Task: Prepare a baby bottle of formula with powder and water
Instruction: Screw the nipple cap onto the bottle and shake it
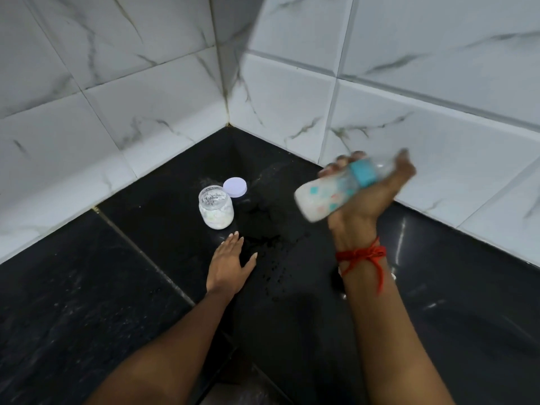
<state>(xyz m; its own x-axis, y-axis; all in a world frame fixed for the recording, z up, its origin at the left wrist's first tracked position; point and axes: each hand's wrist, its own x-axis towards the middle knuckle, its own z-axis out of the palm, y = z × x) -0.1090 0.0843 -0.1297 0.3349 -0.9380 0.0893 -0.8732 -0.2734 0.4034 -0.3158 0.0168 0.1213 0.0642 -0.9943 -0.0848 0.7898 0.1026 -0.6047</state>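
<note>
My right hand (371, 188) grips a baby bottle (324, 197) above the black counter; the bottle lies tilted, its base to the left, and holds white liquid. It has a teal collar and coloured patches, and it is motion-blurred. My left hand (230, 264) rests flat on the counter (117, 287), fingers straight, just in front of an open glass jar (216, 207) of white powder. The jar's lilac lid (235, 187) lies flat right behind the jar.
White marble-look tiled walls (146, 112) meet in a corner behind the jar. Water drops (277, 258) speckle the counter between my hands. A red thread (365, 255) is tied round my right wrist.
</note>
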